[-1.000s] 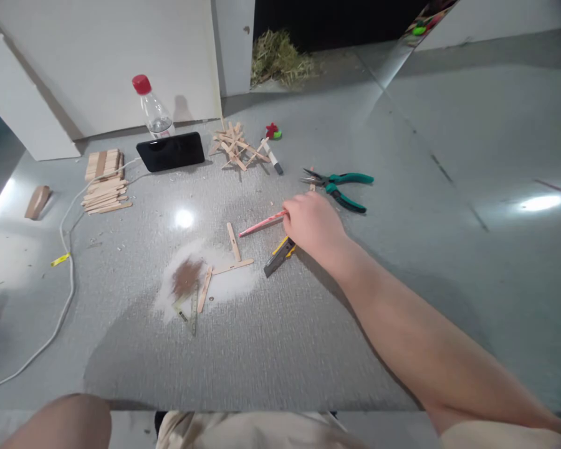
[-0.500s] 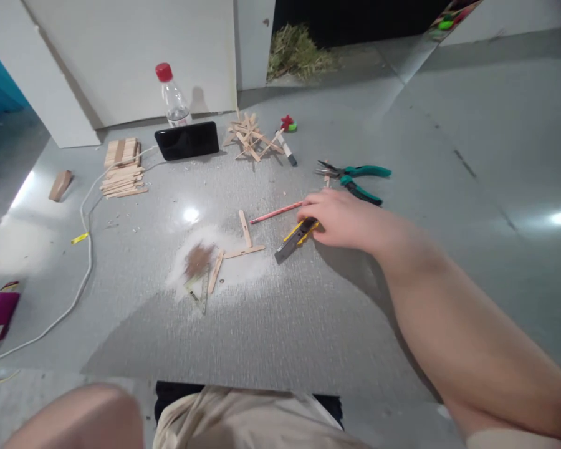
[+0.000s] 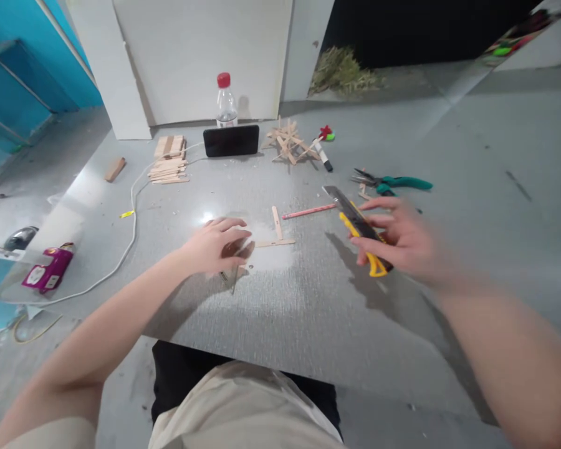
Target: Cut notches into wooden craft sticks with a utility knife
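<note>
A yellow and black utility knife [image 3: 361,229] is held in my right hand [image 3: 395,240], raised over the grey table with its broad metal end pointing up and left. My left hand [image 3: 217,244] hovers low over the powder patch, fingers curled and apart; no object shows between them. It partly hides a small clear triangle [image 3: 229,276]. Right of those fingers, one wooden stick [image 3: 280,242] lies flat, and another stick [image 3: 277,222] stands off it at an angle. The pink pencil [image 3: 308,211] rests between the sticks and the knife.
Green-handled pliers [image 3: 404,182] lie right of a marker [image 3: 324,156]. Behind are a stick pile [image 3: 288,142], a propped phone [image 3: 231,141], a bottle [image 3: 226,106] and stacked sticks [image 3: 169,159]. A white cable [image 3: 133,231] crosses the left side, near a purple packet [image 3: 51,268].
My right hand has picked the utility knife up from the table. My left hand has come into view over the powder. The camera view has shifted left.
</note>
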A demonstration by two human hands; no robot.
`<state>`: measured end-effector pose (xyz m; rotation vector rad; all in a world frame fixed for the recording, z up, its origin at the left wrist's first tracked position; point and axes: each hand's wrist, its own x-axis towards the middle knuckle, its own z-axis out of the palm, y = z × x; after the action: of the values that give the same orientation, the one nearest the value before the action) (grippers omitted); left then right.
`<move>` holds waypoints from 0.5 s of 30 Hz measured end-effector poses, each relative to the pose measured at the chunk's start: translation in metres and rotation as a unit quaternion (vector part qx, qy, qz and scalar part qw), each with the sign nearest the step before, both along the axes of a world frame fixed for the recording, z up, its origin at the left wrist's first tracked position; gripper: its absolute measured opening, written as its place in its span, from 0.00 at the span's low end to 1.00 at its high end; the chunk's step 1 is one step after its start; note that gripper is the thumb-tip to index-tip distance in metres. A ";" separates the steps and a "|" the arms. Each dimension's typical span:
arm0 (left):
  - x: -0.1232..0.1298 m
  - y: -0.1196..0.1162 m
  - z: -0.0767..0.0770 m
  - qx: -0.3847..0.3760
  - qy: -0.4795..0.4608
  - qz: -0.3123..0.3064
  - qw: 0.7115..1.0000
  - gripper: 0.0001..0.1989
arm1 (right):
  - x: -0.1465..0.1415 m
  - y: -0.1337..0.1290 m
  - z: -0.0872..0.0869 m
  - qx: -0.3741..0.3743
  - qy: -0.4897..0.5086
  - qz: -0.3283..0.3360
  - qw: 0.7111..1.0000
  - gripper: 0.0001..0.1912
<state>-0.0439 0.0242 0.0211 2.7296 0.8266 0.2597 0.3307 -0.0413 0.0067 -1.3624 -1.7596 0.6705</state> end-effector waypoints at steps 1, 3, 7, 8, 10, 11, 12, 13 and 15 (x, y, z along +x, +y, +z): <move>0.002 0.006 -0.003 -0.008 0.004 -0.014 1.000 0.28 | -0.009 -0.003 0.000 -0.029 0.042 0.024 0.998 0.17; 0.005 0.015 -0.010 -0.021 0.007 -0.047 0.999 0.31 | -0.028 -0.006 0.001 -0.072 0.116 0.060 0.989 0.13; 0.009 0.027 -0.020 -0.040 -0.005 -0.085 0.996 0.35 | -0.061 0.001 0.009 -0.110 0.247 0.102 0.957 0.26; 0.009 0.029 -0.021 -0.044 -0.009 -0.091 0.995 0.34 | -0.069 0.004 0.011 -0.111 0.281 0.098 0.948 0.27; 0.009 0.033 -0.023 -0.052 -0.017 -0.105 0.993 0.33 | -0.084 0.008 0.014 -0.090 0.325 0.085 0.938 0.26; 0.009 0.034 -0.023 -0.054 -0.022 -0.110 0.992 0.32 | -0.091 0.010 0.014 -0.071 0.335 0.074 0.936 0.23; 0.009 0.035 -0.023 -0.056 -0.028 -0.112 0.992 0.31 | -0.097 0.010 0.013 -0.044 0.328 0.065 0.942 0.20; 0.009 0.036 -0.024 -0.058 -0.035 -0.112 0.991 0.31 | -0.101 0.008 0.012 -0.012 0.305 0.053 0.951 0.18; 0.007 0.036 -0.026 -0.063 -0.049 -0.108 0.991 0.29 | -0.107 0.003 0.011 0.028 0.264 0.034 0.963 0.14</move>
<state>-0.0364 0.0601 -0.0045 2.6363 0.4969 0.2839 0.2237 -0.0387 0.0177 -0.9707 -1.3831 0.9180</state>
